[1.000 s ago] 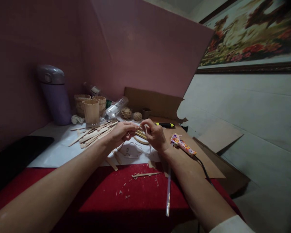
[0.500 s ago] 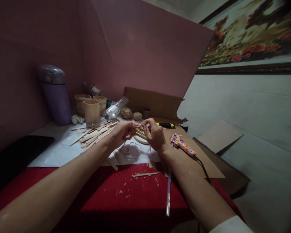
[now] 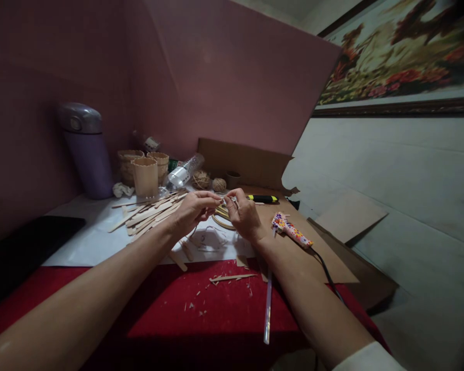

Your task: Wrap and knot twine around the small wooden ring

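Observation:
Both hands meet above the middle of the table with their fingertips almost touching. My left hand [image 3: 196, 208] is closed in a pinch, fingers stretched toward the right. My right hand [image 3: 243, 214] pinches from the other side, thumb against bent forefinger. Between them is a small pale bit of thin string, mostly hidden by the fingers. Loose string also hangs under the left hand. Just below and behind the fingertips lie yellowish rings [image 3: 223, 222], partly covered by the right hand. Wooden craft sticks [image 3: 150, 216] lie piled beside my left wrist.
Wooden cups [image 3: 145, 178], a clear plastic bottle [image 3: 185, 171] and twine balls [image 3: 201, 180] stand behind. A purple flask [image 3: 88, 159] is at left. Right of my hands lie a yellow-black cutter [image 3: 263, 199] and a flowered glue gun [image 3: 292, 231] with its cable. A glue stick [image 3: 268, 309] overhangs the red cloth [image 3: 158, 309].
My left fingers have straightened from a more curled grip and point at the right fingertips. The right hand has stayed nearly in place. The view has shifted very slightly.

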`<state>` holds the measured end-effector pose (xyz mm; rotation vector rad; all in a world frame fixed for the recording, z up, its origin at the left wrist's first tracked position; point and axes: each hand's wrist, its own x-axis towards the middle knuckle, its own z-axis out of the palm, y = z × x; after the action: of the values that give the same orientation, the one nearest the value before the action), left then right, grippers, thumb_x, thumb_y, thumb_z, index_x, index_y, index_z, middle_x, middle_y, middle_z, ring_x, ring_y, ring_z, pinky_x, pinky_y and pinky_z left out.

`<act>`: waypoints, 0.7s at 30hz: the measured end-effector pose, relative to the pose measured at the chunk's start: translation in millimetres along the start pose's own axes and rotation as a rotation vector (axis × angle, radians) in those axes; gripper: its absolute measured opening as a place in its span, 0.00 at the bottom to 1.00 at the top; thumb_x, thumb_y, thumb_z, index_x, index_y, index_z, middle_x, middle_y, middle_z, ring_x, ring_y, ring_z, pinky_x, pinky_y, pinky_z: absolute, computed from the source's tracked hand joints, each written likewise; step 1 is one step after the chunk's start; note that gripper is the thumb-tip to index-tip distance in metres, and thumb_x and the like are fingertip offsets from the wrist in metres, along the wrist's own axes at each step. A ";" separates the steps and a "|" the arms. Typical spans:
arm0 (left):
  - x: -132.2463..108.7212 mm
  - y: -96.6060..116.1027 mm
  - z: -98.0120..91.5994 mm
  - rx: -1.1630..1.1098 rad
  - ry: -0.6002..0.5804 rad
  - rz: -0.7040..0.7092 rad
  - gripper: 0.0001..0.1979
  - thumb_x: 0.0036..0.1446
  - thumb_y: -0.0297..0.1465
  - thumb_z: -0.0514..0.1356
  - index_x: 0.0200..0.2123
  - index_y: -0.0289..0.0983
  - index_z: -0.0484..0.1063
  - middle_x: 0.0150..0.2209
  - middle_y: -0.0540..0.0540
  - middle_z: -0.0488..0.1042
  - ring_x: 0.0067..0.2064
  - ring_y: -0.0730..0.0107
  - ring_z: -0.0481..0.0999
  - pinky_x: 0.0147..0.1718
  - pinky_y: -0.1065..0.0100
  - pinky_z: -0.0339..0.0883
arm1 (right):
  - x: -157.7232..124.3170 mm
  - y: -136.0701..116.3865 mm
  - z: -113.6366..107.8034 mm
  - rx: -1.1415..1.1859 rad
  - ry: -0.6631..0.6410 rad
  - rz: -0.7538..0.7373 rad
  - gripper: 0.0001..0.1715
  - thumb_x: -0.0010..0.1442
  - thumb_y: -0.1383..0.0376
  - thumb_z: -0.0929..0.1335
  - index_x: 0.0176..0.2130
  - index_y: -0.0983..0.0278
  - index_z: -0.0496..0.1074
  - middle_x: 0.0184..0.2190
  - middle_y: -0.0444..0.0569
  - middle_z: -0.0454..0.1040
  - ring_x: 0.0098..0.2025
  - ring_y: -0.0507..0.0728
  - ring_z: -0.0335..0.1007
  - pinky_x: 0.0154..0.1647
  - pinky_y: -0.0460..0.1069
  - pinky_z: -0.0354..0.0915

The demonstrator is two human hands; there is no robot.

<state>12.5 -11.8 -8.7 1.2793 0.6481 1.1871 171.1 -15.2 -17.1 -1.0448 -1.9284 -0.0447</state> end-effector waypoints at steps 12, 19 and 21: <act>1.2 1.1 2.3 0.035 0.099 -0.027 0.08 0.39 0.30 0.67 0.21 0.32 0.71 0.14 0.55 0.59 0.17 0.83 0.55 0.16 0.74 0.41 | 5.0 4.6 6.7 0.845 -0.172 0.432 0.20 0.57 0.48 0.63 0.37 0.62 0.61 0.11 0.36 0.63 0.11 0.45 0.46 0.13 0.41 0.44; -1.1 4.0 7.9 0.306 0.163 -0.097 0.07 0.38 0.31 0.63 0.19 0.34 0.69 0.11 0.55 0.59 0.15 0.81 0.53 0.15 0.73 0.41 | 8.7 10.5 -0.1 0.900 -0.068 0.684 0.41 0.57 0.38 0.53 0.51 0.67 0.57 0.15 0.43 0.68 0.09 0.47 0.51 0.11 0.42 0.44; -1.5 4.6 9.7 0.386 0.191 -0.096 0.06 0.38 0.31 0.62 0.19 0.33 0.69 0.11 0.55 0.59 0.14 0.82 0.52 0.15 0.73 0.41 | 8.3 12.1 0.6 0.722 -0.033 0.623 0.39 0.58 0.41 0.55 0.56 0.65 0.55 0.19 0.43 0.70 0.11 0.48 0.56 0.12 0.43 0.49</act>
<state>19.3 -17.3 -2.4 1.4435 1.1088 1.1478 177.0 -1.9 -15.7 -1.0732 -1.3779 0.9467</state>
